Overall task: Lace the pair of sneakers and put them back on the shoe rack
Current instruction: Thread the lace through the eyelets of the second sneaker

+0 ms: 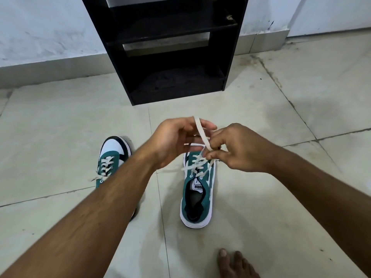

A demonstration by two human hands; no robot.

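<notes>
a: item one, largest?
b: tiled floor (261,197), pale, dark grout lines. pale wall (40,27) behind it.

a: item two?
b: black shoe rack (230,47), open shelves, standing on the floor against the wall, beyond the hands.

a: footwear?
b: right sneaker (197,199), green suede, white sole, toe pointing toward the rack, on the floor below the hands; branded tongue label visible. left sneaker (112,155), same colours, white toe, on the floor well to the left, partly hidden by the left forearm; its laces are threaded through the eyelets, ends loose.

a: hands?
b: left hand (170,141), raised above the right sneaker, fingers (206,124) curled around a loop of the white lace (201,133). right hand (241,149), just beside it, fingers (215,146) bent and pinching the same lace where its strands cross. the hands nearly touch.

a: the lace itself?
b: runs up from the right sneaker's eyelets into both hands; one loop stands above the left fingers.

a: smallest entry?
b: bare foot (236,265), toes on the floor at the lower edge.
</notes>
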